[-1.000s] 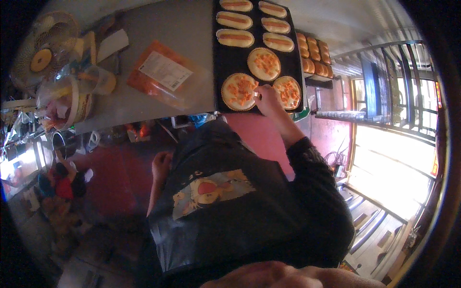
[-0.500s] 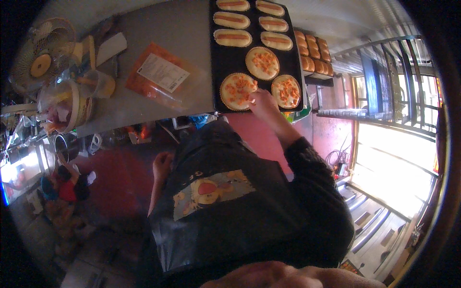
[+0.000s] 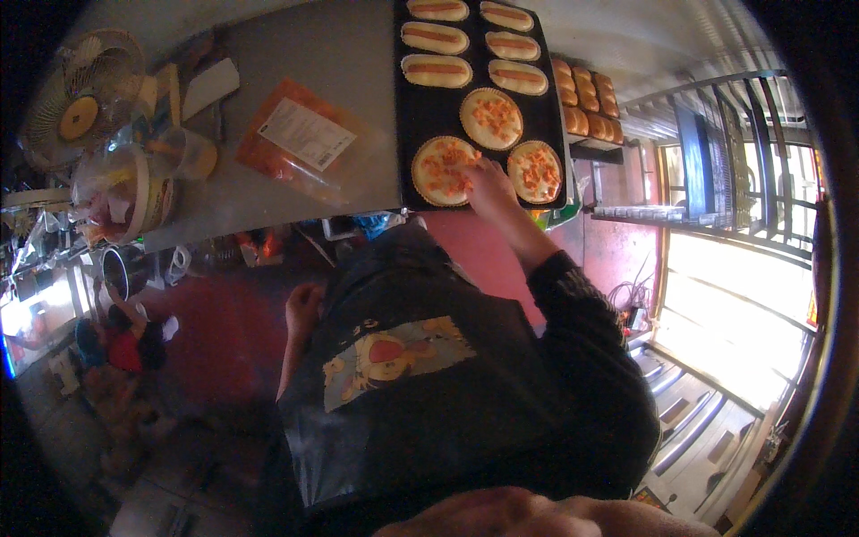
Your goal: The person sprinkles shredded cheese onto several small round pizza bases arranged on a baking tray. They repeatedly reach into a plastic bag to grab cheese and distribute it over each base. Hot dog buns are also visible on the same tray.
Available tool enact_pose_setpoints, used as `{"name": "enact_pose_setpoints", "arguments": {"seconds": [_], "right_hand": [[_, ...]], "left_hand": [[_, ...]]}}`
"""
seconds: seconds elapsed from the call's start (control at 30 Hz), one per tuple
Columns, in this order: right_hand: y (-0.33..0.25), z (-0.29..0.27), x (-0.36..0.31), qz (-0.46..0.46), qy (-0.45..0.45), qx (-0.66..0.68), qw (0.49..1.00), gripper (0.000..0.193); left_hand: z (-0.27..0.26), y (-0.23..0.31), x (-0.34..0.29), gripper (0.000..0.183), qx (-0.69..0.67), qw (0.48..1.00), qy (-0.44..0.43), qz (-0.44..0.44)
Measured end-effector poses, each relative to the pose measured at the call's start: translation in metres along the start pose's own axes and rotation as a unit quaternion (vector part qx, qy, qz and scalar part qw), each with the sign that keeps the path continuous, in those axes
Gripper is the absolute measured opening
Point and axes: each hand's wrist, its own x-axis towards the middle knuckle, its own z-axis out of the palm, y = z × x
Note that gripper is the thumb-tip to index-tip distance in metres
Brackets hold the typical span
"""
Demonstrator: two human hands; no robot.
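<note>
A black baking tray (image 3: 440,112) lies on the grey steel table (image 3: 358,80). It holds three round pastries with orange topping and several long buns with sausage (image 3: 435,38). My right hand (image 3: 490,183) reaches out in a dark sleeve, its fingertips resting on the near-left round pastry (image 3: 437,170). The other two round pastries (image 3: 490,118) (image 3: 535,172) lie just right of it. My left hand (image 3: 303,307) hangs at my side beside my dark apron (image 3: 420,403), below the table edge; its fingers are hidden.
An orange plastic packet with a white label (image 3: 300,139) lies left of the tray. A small fan (image 3: 82,98), bowls and bagged items (image 3: 125,188) crowd the table's left end. A rack with browned buns (image 3: 589,98) stands right of the tray. The floor is red.
My right hand has slid a little left, from between the two near round pastries onto the near-left one. My left hand stays at my side.
</note>
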Motion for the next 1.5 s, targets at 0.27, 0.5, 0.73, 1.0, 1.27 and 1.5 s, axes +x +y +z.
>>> {"name": "enact_pose_setpoints", "arguments": {"seconds": [0.27,0.5,0.73,1.0,1.27,1.5], "right_hand": [[0.004,-0.001,0.011,0.042,0.032,0.07,0.996,0.014],[0.01,0.0,0.007,0.096,0.035,0.169,0.98,0.015],[0.015,-0.002,-0.006,0.125,-0.085,0.198,0.968,0.023],[-0.003,-0.007,-0.004,-0.018,0.034,0.101,0.994,0.018],[-0.017,-0.007,0.004,0.015,-0.006,0.043,0.999,0.019],[0.01,-0.013,0.001,0.019,-0.011,0.181,0.983,0.026]], "left_hand": [[0.0,0.003,-0.001,0.021,-0.009,1.0,-0.004,-0.007],[0.001,0.015,-0.004,0.018,0.012,1.0,0.003,0.006],[-0.002,0.025,-0.006,0.02,0.024,1.0,-0.015,-0.003],[-0.001,0.015,0.0,0.022,0.017,1.0,0.004,0.018],[-0.004,0.015,0.001,0.023,0.017,1.0,0.006,-0.003],[-0.005,0.023,-0.001,0.022,0.011,1.0,-0.006,-0.026]]}}
